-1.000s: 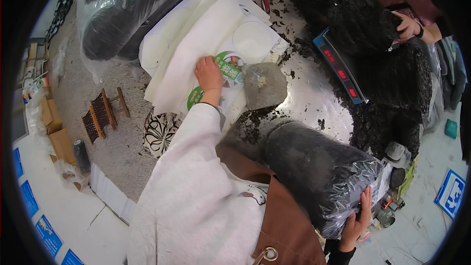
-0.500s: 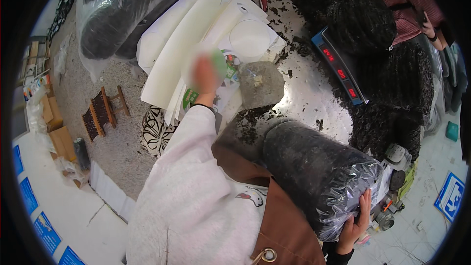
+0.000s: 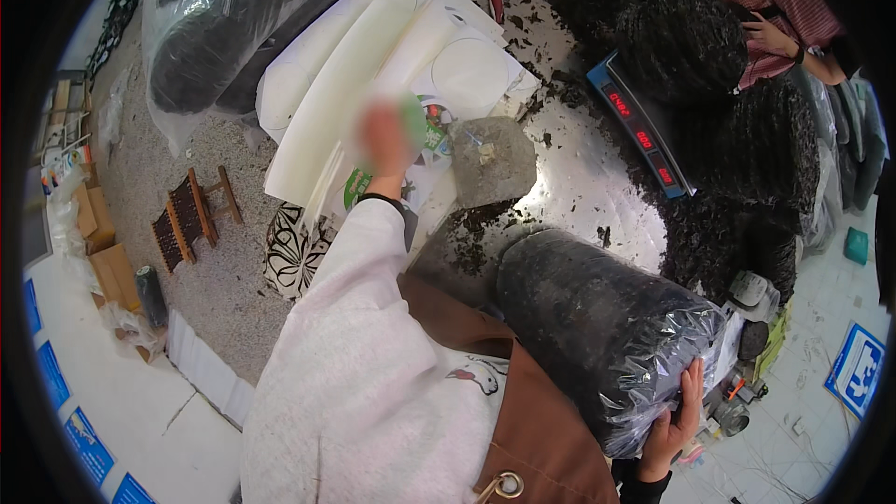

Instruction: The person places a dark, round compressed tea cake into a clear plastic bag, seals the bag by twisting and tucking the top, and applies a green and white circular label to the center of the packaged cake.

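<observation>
My left hand (image 3: 385, 135) is stretched out over the white sheets (image 3: 345, 84) stacked on the worktop (image 3: 588, 196). It is blurred, so I cannot tell how far its fingers are open or whether it has hold of anything; a green and white label (image 3: 425, 126) shows just beside it, and it too is smeared. Left of the stack, down on the gravel floor (image 3: 168, 177), stands a small wooden rack (image 3: 191, 215), and a big clear bag (image 3: 233, 23) of dark stuff lies at the upper left against the sheets. Just right of my left hand sits a grey block (image 3: 492, 161) on the shiny metal, with loose dark leaf (image 3: 485, 219) scattered around it. Farther right a scale (image 3: 639, 135) with red digits lies by a tall heap (image 3: 691, 28) of the same dark leaf. Another person's hand (image 3: 770, 37) rests on that heap at the top right. Low at the right, my right hand (image 3: 677, 420) is wrapped round the end of a fat plastic roll (image 3: 607, 336) packed with dark leaf, fingers curled on the film, the roll lying tilted across my apron (image 3: 532, 429) and the worktop's edge.
</observation>
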Tool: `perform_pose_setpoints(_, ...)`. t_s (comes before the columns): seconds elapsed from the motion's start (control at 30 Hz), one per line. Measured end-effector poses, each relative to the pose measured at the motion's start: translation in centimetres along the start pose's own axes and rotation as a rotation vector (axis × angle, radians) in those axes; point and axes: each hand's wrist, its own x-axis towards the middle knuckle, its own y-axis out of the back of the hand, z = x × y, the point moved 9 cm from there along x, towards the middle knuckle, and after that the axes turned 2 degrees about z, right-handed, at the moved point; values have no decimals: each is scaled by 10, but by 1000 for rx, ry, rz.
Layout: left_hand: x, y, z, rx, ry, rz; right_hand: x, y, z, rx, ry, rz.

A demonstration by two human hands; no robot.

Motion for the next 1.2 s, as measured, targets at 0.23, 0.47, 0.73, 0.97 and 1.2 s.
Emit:
perform_pose_setpoints(0.23,5,11,11,-225,206,-105,-2,0,2,9,-10,25)
perform_pose_setpoints(0.47,2,4,4,-34,-8,-28,-3,-1,4,9,-15,31)
perform_pose_setpoints(0.73,-3,-1,-7,8,61,12,-3,-1,6,-2,-8,25)
perform_pose_setpoints(0.97,1,-5,-14,-60,106,-69,-2,-2,4,-13,-10,31)
perform_pose_setpoints(1.2,2,-2,-11,-120,107,-68,-4,-1,8,-10,-5,40)
